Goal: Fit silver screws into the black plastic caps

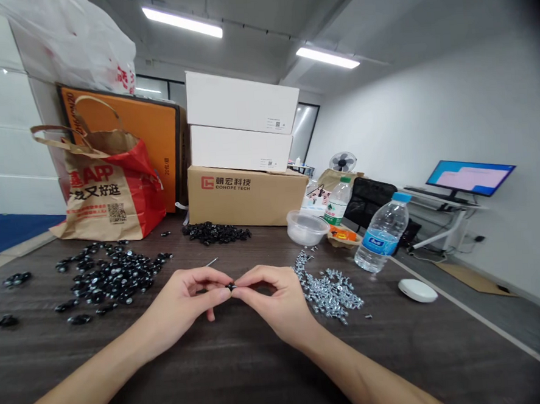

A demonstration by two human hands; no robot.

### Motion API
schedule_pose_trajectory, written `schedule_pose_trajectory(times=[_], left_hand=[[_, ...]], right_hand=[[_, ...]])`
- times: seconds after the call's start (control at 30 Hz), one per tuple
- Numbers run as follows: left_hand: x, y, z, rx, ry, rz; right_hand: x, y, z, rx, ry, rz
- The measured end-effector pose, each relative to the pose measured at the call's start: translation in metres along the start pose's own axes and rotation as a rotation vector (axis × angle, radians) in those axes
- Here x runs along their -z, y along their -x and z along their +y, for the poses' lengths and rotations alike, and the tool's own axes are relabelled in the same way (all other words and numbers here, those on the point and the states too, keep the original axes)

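Observation:
Above the table's middle, the fingertips of both my hands meet. My left hand [188,295] pinches a small black part [230,286] between thumb and fingers. My right hand [276,296] pinches what looks like a small silver screw at that part; the fingertips mostly cover it. Behind my left hand a thin metal shaft [212,261] sticks out, its other end hidden. To the left lies a spread heap of black parts with silver screw heads [114,275]. A pile of loose silver screws [333,292] lies right of my right hand, and a heap of small black parts [217,232] lies further back.
A clear round plastic tub [306,227] and a water bottle [382,235] stand at the back right, near a white rounded case [417,290]. Along the back are a cardboard box [246,197] under white boxes [241,103] and a paper bag [105,194].

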State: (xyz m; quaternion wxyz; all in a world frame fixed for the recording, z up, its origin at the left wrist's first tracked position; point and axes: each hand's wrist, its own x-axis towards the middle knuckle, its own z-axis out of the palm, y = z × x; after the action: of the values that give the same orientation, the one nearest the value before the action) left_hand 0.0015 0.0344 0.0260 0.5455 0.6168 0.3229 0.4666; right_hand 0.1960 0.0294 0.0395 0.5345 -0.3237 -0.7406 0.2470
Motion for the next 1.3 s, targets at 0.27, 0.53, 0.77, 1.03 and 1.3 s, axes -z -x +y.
schedule_pose_trajectory(times=[0.27, 0.53, 0.77, 1.03, 1.3], left_hand=[[0.001, 0.002, 0.002, 0.060, 0.081, -0.013], [0.003, -0.001, -0.001, 0.083, 0.103, 0.009], [0.000, 0.000, 0.002, 0.050, 0.064, 0.048], [-0.006, 0.005, 0.007, -0.054, -0.063, 0.161], [-0.009, 0.009, 0.009, -0.119, -0.163, 0.201]], right_hand=[[0.002, 0.000, -0.002, 0.053, 0.004, -0.037], [0.002, 0.000, -0.003, 0.053, 0.026, -0.039], [0.000, 0.001, -0.004, 0.014, 0.006, -0.008], [-0.003, 0.002, -0.002, -0.060, -0.054, 0.017], [-0.004, 0.003, -0.002, -0.087, -0.080, 0.024]])
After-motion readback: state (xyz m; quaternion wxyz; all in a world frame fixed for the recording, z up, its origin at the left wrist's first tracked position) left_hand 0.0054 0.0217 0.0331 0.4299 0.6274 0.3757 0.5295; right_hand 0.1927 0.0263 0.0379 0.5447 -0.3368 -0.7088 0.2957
